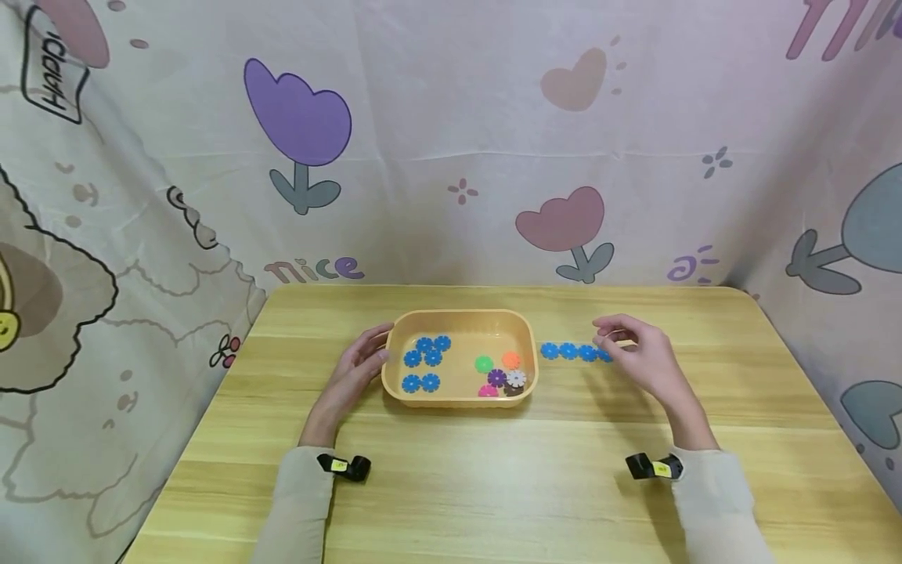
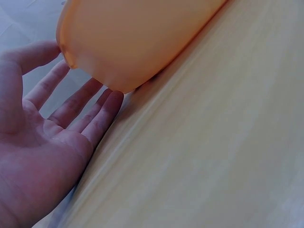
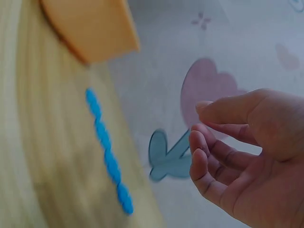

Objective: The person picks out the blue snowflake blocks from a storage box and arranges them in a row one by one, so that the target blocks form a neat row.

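Observation:
An orange plastic tray [image 1: 460,403] stands on the table, and my left hand [image 1: 350,374] touches its left end. In the left wrist view the fingers [image 2: 105,114] reach out fairly straight against the tray wall [image 2: 118,57]. My right hand [image 1: 647,356] hovers over the right end of a row of blue snowflake discs [image 1: 568,351], apart from them. The right wrist view shows its fingers [image 3: 202,164] loosely bent with nothing between them. That row [image 3: 108,154] lies on the table just right of the tray; in the head view the hand partly covers its end.
Several blue snowflake discs [image 1: 430,383] lie in the tray's left part. In its right part are green [image 1: 484,364], orange [image 1: 510,360], purple [image 1: 496,378], white [image 1: 517,379], pink and dark brown discs. A printed curtain [image 1: 437,157] hangs behind the wooden table [image 1: 479,486].

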`<state>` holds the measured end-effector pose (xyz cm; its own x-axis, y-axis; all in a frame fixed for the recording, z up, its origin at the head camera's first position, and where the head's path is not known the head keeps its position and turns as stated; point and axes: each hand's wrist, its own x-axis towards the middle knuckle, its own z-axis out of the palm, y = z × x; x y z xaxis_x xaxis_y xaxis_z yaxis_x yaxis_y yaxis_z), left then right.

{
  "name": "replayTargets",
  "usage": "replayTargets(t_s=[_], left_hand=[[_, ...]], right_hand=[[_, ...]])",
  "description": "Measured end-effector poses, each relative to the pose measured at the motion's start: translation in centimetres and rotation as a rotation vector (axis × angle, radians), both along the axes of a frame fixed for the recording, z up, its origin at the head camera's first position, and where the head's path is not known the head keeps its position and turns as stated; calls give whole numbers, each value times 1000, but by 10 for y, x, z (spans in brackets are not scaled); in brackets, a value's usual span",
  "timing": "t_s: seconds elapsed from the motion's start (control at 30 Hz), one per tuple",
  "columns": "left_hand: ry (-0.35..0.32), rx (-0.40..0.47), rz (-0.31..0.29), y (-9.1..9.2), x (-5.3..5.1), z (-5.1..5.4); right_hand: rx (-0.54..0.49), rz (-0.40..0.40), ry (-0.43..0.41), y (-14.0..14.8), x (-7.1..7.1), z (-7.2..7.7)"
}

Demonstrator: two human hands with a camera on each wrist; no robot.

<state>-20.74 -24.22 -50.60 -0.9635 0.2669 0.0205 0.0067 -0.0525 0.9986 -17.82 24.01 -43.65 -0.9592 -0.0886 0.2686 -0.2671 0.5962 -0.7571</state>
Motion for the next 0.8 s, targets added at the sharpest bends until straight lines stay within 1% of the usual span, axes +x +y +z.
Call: replayTargets(t_s=[0.1,0.23,0.37,0.63,0.8], left_hand=[[-1,-3,-4,0,-1,1],[-5,-6,-4,0,0,2],[-10,-9,-1,0,0,0],[12,11,-19,0,0,-1],[15,3,-18,0,0,-2]], right_hand=[[-32,31,21,-10,0,8],[-56,66,22,-25,-1,15],[-71,88,17,-40,-3,18],[-141,146,24,-69,-5,26],[-174,182,16,-88,-8,31]])
